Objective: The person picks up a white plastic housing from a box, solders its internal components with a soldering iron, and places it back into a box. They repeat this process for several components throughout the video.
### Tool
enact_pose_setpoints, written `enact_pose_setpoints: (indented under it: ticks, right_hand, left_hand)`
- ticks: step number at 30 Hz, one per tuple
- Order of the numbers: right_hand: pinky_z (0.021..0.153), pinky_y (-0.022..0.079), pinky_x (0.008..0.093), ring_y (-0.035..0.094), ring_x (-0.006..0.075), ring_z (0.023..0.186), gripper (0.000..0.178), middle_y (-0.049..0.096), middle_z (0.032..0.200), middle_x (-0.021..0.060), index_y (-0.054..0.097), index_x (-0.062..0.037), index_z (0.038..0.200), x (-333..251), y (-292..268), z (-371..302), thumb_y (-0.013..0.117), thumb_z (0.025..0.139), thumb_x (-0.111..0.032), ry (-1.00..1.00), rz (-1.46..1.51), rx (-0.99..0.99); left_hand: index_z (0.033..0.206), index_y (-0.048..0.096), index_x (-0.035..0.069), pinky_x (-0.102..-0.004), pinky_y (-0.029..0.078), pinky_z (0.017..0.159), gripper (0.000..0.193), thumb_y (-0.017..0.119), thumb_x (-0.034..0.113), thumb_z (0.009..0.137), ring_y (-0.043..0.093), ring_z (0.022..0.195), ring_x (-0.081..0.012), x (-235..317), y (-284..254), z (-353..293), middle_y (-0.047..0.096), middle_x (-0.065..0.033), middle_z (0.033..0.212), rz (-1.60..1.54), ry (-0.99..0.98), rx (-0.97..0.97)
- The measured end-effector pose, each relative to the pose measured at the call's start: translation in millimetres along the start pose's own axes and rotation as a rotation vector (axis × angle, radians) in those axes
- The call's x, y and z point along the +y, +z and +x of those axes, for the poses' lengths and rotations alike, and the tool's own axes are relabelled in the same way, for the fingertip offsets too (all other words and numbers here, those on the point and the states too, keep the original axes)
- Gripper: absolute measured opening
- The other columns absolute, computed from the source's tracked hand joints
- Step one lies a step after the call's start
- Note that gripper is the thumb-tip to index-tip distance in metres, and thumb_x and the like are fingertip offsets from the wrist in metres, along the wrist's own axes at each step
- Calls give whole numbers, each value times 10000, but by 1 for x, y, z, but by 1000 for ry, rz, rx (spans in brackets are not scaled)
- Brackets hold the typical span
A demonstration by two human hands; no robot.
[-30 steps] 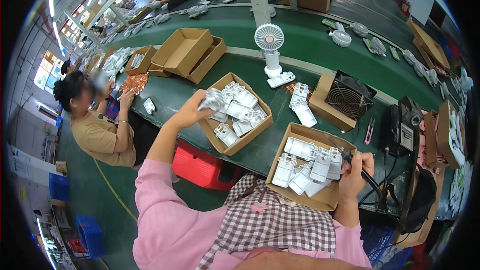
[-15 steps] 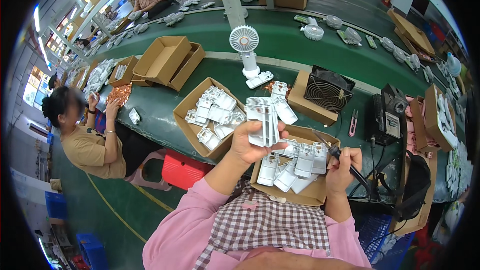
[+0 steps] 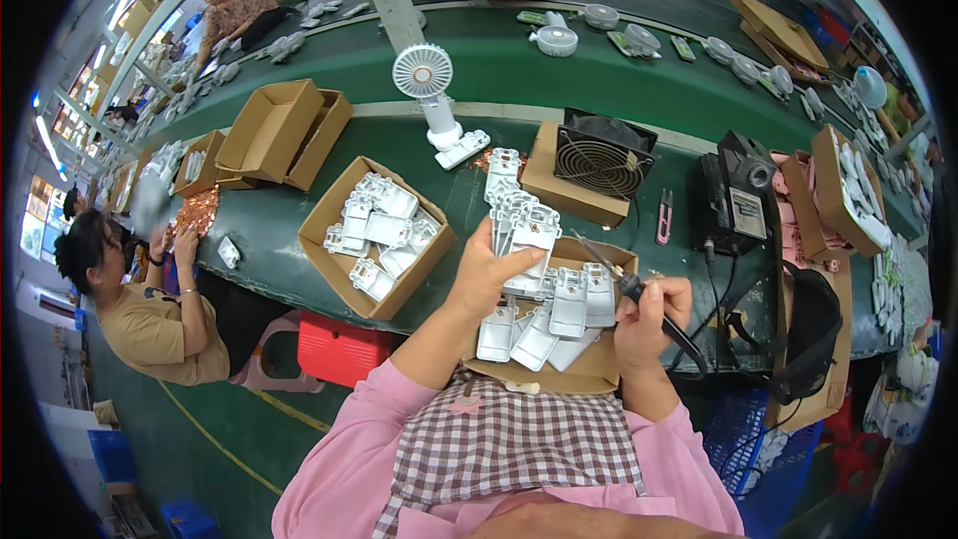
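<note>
My left hand [image 3: 486, 274] is closed around a fanned bunch of white plastic casings [image 3: 531, 228], thumb on the front one. Small copper-coloured contacts show at the casings' upper ends. In my right hand [image 3: 654, 324] is a black-handled soldering iron [image 3: 631, 286], its thin metal tip pointing up and left, apart from the casings. Below and between my hands, a cardboard box [image 3: 589, 376] holds several more white casings [image 3: 569, 301]. Another white casing [image 3: 504, 162] lies just beyond the held bunch.
To the left stands a cardboard box [image 3: 344, 190] of casings. Behind are a white handheld fan [image 3: 423, 72] and a black square fan [image 3: 604, 162] against a carton. Pink snips [image 3: 665, 217] and a black soldering station [image 3: 740, 202] sit right. A co-worker [image 3: 150, 309] sits at left.
My left hand has tilted the bunch of casings, which now spreads with its faces toward me. The whole view has shifted, so the bench appears further left. The soldering iron remains in my right hand.
</note>
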State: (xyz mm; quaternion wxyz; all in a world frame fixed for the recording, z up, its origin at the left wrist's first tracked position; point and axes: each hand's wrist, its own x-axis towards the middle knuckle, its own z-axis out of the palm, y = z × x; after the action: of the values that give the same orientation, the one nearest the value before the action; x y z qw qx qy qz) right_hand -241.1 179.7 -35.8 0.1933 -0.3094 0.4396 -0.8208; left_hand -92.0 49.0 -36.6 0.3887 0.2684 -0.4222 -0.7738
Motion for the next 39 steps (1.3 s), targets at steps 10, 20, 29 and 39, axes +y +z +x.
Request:
enact_pose_setpoints:
  ticks: [10,20,29,39]
  right_hand:
    - [466,406,208,487,73,492,109,525,623,48,467,-23,799,3,7,0,539,880,-35,-35,-93,-125]
    - [460,391,199,482,66,489,141,523,621,38,470,-23,798,0,10,0,548,893,-93,15,-263,-169]
    - [457,389,196,480,63,476,152,516,602,28,469,-29,790,1,12,1,553,893,-103,43,-255,-161]
    - [450,394,194,482,63,469,152,522,591,27,469,-34,784,1,12,1,555,891,-98,66,-251,-147]
  left_hand:
    - [1086,527,3,-247,478,762,395,709,28,737,592,835,-98,5,1,3,629,-46,964,203,27,31]
    - [1094,509,14,-257,483,762,424,722,32,729,597,836,-106,2,-1,1,620,-51,971,207,15,14]
    - [1084,514,14,-254,484,755,413,725,40,730,596,826,-102,4,1,1,622,-51,964,214,18,-1]
    - [1072,520,13,-252,485,746,411,734,51,723,596,817,-103,2,1,1,623,-51,951,214,37,-3]
